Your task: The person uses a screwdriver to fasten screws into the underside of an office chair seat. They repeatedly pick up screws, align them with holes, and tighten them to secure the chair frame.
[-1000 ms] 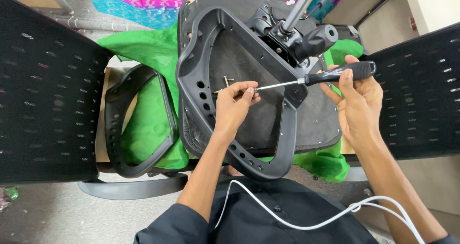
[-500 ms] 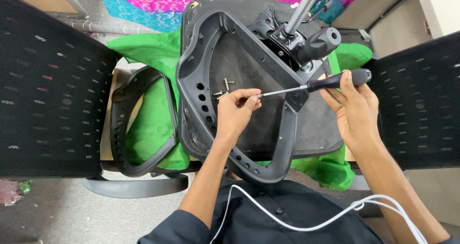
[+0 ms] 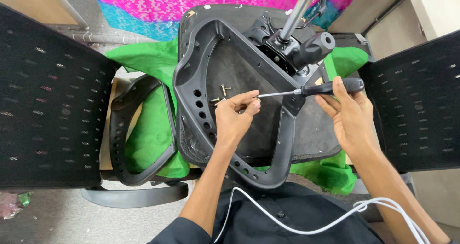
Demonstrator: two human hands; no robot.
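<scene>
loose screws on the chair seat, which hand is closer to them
Left. The left hand has its fingers just right of the loose screws, at the screwdriver tip. The right hand grips the screwdriver's handle, well off to the right.

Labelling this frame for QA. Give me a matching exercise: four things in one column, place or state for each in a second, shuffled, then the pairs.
Things:
1. screwdriver
2. loose screws
3. spare armrest loop
4. white cable

Places or states:
A. lying on the green cloth, left of the seat
B. handle in the right hand, tip at the left hand
C. draped across the dark shirt at the bottom
D. lying on the upturned seat underside

Pairs: 1-B, 2-D, 3-A, 4-C
</scene>
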